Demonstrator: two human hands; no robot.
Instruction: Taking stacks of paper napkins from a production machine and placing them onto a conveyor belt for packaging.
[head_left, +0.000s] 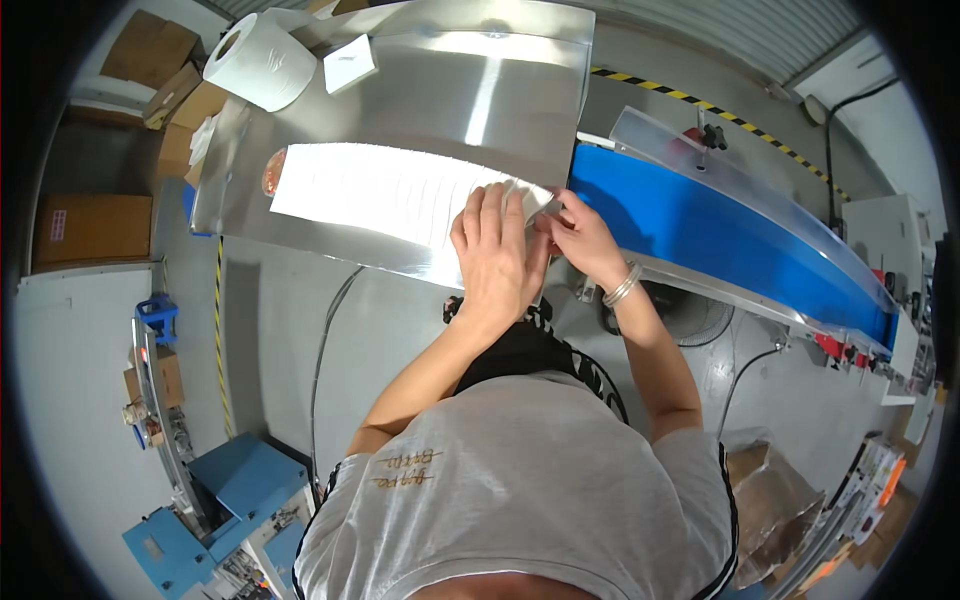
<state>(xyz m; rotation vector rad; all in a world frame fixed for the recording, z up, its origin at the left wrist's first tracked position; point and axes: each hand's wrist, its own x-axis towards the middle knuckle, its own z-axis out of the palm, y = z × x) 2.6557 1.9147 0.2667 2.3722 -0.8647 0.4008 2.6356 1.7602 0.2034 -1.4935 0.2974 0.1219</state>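
Observation:
A long row of overlapping white sheets (pixel 370 185) lies fanned out across a shiny metal table (pixel 430 90). My left hand (pixel 495 250) rests on the right part of this row, its fingers stretched out flat over the sheets. At the row's right end, my right hand (pixel 588 240) has thumb and fingers closed around the edge of the last white sheets. The two hands are close together, and their fingers partly hide that end. A rounded reddish-brown object (pixel 273 172) touches the row's left end; its kind is unclear.
A white roll (pixel 262 62) and a small white stack (pixel 350 65) stand at the table's far left. Right of the table runs a blue conveyor belt (pixel 690 225) with a clear guard (pixel 780 205). Cardboard boxes (pixel 92 230) sit at left; a black cable (pixel 325 340) crosses the floor.

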